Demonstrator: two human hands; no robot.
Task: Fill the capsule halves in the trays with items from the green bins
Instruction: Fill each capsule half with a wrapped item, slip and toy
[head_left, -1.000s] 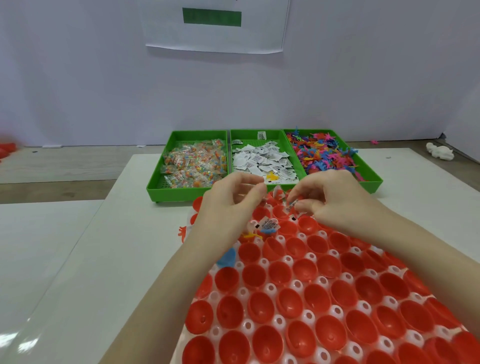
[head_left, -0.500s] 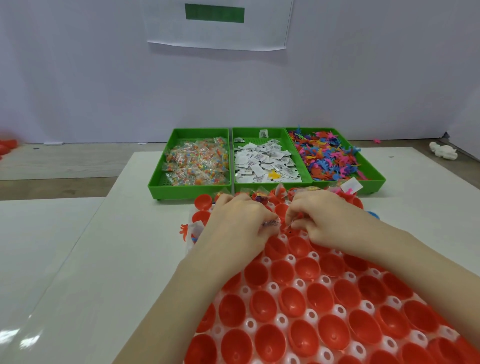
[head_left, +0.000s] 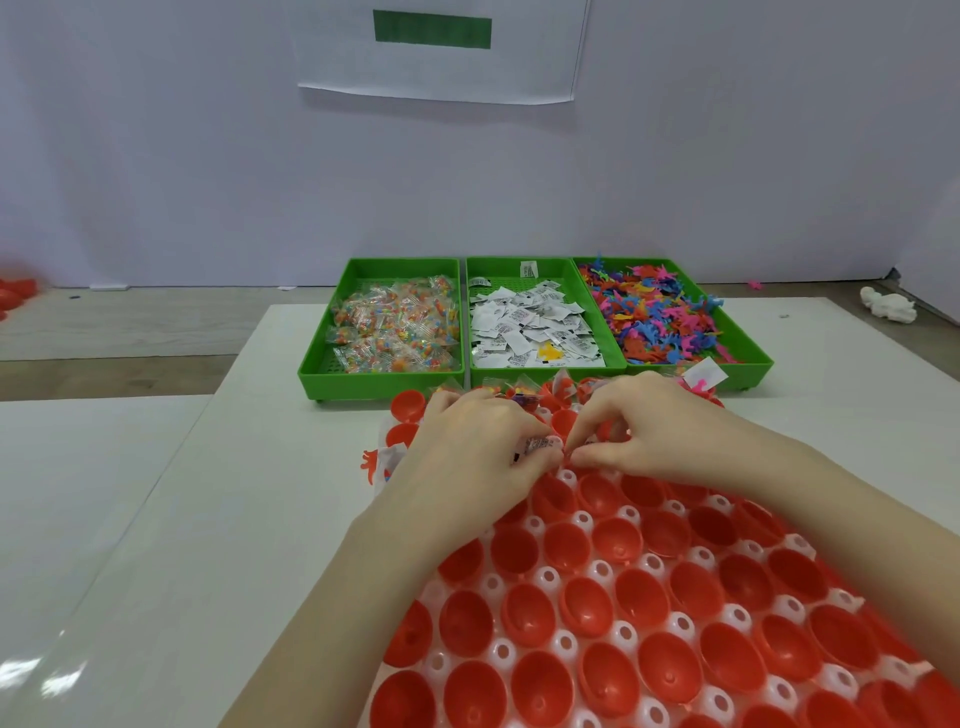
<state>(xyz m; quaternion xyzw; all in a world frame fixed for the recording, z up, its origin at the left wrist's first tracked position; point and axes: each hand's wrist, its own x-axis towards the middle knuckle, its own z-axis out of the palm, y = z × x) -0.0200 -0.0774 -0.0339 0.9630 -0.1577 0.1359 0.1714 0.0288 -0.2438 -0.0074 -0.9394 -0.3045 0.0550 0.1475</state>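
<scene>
No legible text anywhere. White paper sheet taped to wall (head_left: 441, 52) carries only a solid green rectangle, no lettering; small white printed sachets in middle green plastic bin (head_left: 535, 327) show black barcode-like marks too small to read. Same blurred black print on small white sachet (head_left: 537, 445) pinched at fingertips of left hand (head_left: 467, 452), unreadable.

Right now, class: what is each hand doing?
Left hand: pinches a small white packet.
Right hand: fingers curled; whether it holds anything cannot be told.
</scene>
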